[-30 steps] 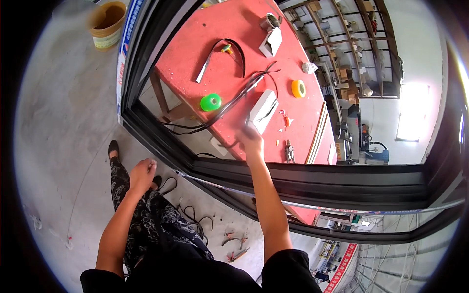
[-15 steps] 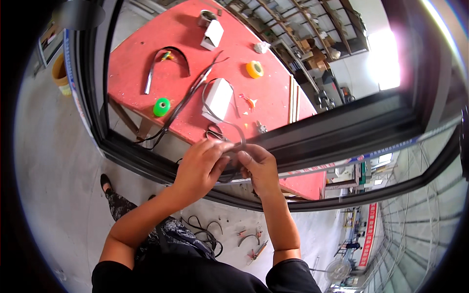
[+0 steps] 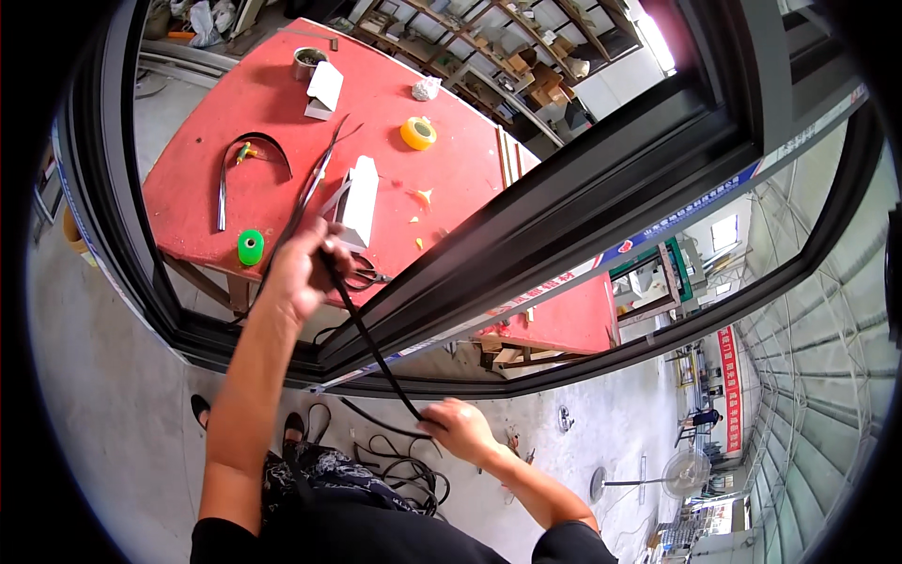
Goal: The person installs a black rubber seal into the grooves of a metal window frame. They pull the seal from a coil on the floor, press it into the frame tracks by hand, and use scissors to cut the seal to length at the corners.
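A black rubber sealing strip [image 3: 373, 348] stretches slantwise between my hands. Its upper end is gripped by my left hand [image 3: 305, 273], raised over the table's near edge and slightly blurred. Lower down and to the right, my right hand [image 3: 458, 430] is closed on the same strip, in front of the frame. More of the strip trails left from the right hand. Around both hands stands a large black window frame [image 3: 564, 211]. Beside my left fingers are a pair of black-handled scissors [image 3: 368, 275] and an open white box [image 3: 362, 202].
Behind the frame, a red table [image 3: 202, 179] carries a yellow tape roll [image 3: 418, 133], a green spool [image 3: 250, 247], a metal can [image 3: 306, 63] and a smaller white box [image 3: 323, 91]. Loose black strip [image 3: 413, 475] lies coiled on the floor near my legs. A fan [image 3: 686, 473] stands at right.
My hands were close together at the frame's lower bar. They have moved apart, left hand up and leftward, right hand downward, drawing the strip straight. The view has shifted too.
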Tool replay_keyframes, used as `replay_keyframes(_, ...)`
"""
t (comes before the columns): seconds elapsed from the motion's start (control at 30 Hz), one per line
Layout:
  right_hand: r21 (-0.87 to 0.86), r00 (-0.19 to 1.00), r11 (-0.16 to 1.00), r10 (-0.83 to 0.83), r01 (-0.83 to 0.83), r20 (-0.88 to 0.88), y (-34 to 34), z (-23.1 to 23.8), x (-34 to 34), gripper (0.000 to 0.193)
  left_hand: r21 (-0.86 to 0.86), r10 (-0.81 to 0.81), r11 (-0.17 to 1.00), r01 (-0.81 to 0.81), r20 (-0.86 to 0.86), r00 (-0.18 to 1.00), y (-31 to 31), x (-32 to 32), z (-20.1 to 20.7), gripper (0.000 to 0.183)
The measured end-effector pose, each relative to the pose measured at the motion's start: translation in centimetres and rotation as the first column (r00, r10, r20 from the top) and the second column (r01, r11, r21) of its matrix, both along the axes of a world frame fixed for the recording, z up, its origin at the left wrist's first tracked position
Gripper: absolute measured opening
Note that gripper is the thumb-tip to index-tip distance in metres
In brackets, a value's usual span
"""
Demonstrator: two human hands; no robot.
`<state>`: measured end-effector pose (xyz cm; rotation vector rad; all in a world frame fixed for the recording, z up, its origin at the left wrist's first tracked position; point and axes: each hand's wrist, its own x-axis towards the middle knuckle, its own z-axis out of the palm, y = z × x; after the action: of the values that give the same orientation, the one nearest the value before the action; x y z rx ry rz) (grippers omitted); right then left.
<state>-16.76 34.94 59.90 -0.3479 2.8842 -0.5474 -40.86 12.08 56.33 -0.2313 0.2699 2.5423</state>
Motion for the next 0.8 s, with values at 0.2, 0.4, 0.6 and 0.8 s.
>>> replay_keyframes(0.2,0.493,0.854,0.829,-0.439,0.264,0.280,10.4,-8.8,13.7,0.021,-0.104,0.211,0.969,-0.224,-0.118,0.970,-3.6,-7.2,-1.9,0.028)
replay_keyframes(0.4,0.551,0.803,0.768,-0.533,0.326,0.267,14.0,-10.0,18.0,0.026,-0.413,0.325,0.819,-0.397,-0.237,0.916,-3.8,-8.3,-0.3,0.025)
replay_keyframes(0.6,0.357,0.912,0.850,-0.410,0.387,-0.014,10.3,-4.3,12.0,0.040,-0.238,-0.134,0.971,0.031,-0.431,0.892,2.7,-0.3,6.1,0.043)
replay_keyframes(0.8,0.194,0.622,0.957,0.018,0.216,-0.783,-0.6,16.7,-2.8,0.022,-0.365,-0.374,0.921,0.134,-0.737,0.563,8.8,6.7,9.4,0.048)
